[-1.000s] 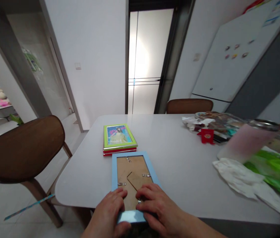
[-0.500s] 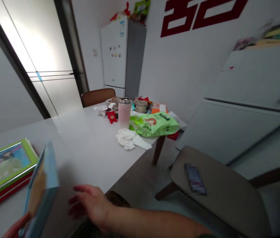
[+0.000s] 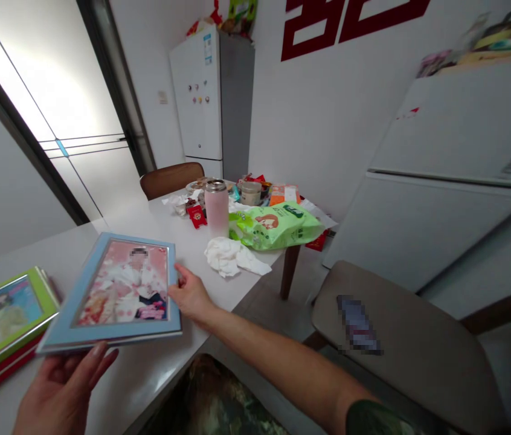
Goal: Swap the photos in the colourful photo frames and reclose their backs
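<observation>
At lower left, my left hand (image 3: 61, 386) and right hand (image 3: 189, 296) clasp a blue picture frame (image 3: 80, 290) by its edges; holding there should spare the photo (image 3: 124, 284) smudges.

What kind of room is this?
It looks like a dining area in somebody's home. There's a white table with food tubs and a pink bottle on it, a brown chair at its far side, and a tall fridge behind.

A pink bottle (image 3: 217, 211) stands beside a green packet (image 3: 282, 228), crumpled white tissue (image 3: 224, 255) just in front
</observation>
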The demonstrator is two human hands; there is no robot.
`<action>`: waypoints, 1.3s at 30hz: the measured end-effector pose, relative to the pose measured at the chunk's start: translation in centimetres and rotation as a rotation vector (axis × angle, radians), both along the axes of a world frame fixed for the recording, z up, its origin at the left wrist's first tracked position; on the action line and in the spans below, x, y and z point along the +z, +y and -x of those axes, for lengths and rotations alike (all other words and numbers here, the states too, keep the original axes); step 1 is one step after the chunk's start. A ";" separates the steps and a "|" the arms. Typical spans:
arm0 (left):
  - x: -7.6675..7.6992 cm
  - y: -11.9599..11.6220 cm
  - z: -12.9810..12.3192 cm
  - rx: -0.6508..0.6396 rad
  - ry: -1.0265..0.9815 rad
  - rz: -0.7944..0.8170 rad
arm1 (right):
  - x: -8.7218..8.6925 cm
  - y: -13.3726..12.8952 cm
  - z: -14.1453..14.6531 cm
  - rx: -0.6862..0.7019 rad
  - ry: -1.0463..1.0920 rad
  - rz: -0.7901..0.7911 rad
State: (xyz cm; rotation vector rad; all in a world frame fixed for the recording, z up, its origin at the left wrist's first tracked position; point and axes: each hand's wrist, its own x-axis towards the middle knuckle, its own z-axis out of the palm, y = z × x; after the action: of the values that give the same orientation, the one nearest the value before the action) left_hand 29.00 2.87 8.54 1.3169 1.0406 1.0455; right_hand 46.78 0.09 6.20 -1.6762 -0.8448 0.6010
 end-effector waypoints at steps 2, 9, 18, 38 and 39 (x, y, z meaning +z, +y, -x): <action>-0.9 0.7 0.1 -0.024 -0.005 0.126 | 0.0 0.5 -2.1 0.011 -0.114 0.027; -4.5 2.6 1.1 -0.113 0.327 -0.141 | -0.2 3.6 -3.8 0.102 -0.469 0.136; -4.2 3.4 4.0 0.031 0.263 -0.146 | -0.1 5.2 -2.1 0.191 -0.825 0.152; -3.0 2.9 12.4 0.337 -0.410 0.049 | 2.4 5.6 17.3 0.798 -0.900 -0.163; -2.7 1.8 12.2 0.337 -0.387 0.009 | 2.7 4.4 17.1 0.817 -0.784 -0.169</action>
State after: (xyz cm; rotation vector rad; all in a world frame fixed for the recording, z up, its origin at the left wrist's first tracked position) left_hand 16.76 4.68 5.87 0.8963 0.9843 1.4785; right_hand 29.67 4.45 8.95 -1.3549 -2.1332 0.3616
